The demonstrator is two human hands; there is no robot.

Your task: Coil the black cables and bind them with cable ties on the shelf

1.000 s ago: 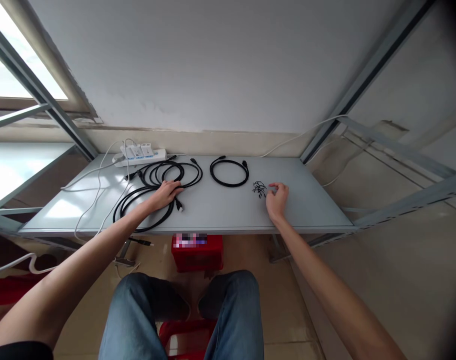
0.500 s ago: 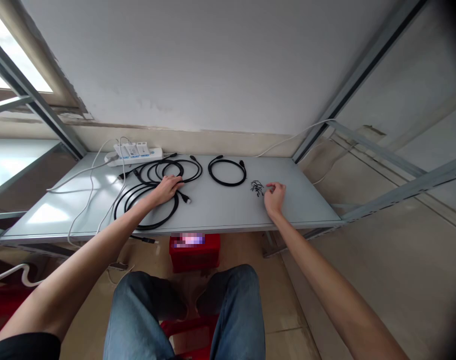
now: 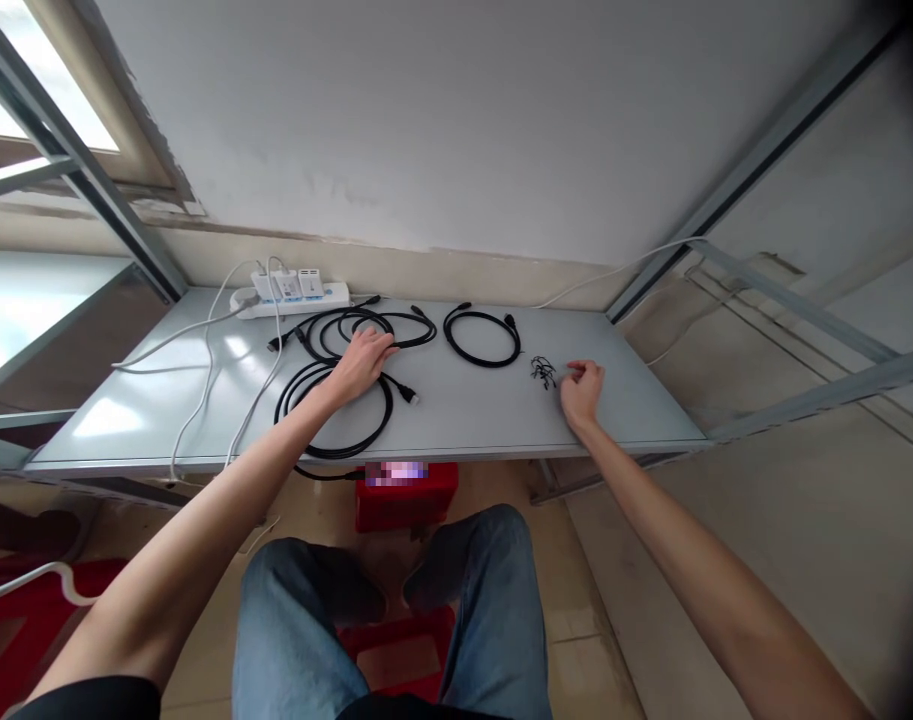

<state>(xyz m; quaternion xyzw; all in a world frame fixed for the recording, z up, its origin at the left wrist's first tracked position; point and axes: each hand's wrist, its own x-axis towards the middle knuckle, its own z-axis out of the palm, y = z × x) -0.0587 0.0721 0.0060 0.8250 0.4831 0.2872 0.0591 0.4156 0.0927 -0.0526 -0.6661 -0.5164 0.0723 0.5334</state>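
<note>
My left hand (image 3: 361,364) has its fingers closed round part of a coiled black cable (image 3: 343,454) at the table's front left. One plug (image 3: 406,393) of that cable points right, and a loose end (image 3: 328,477) hangs below the front edge. More looped black cables (image 3: 418,343) lie just behind the hand. My right hand (image 3: 583,394), fingertips pinched together, is just right of a small pile of short black ties (image 3: 544,373). What the pinch holds, if anything, is too small to make out. Between the hands, farther back, rests a separate black cable coil (image 3: 483,363).
A white power strip (image 3: 336,295) with chargers stands at the back left, its white cords (image 3: 207,380) running across the grey table (image 3: 471,420). Metal frame posts (image 3: 137,225) rise at both ends. Under the table is a red stool (image 3: 407,510).
The view has shifted, so the scene sits farther right. The front coil and its hanging end have slid a little right with my left hand. My right hand stays beside the ties.
</note>
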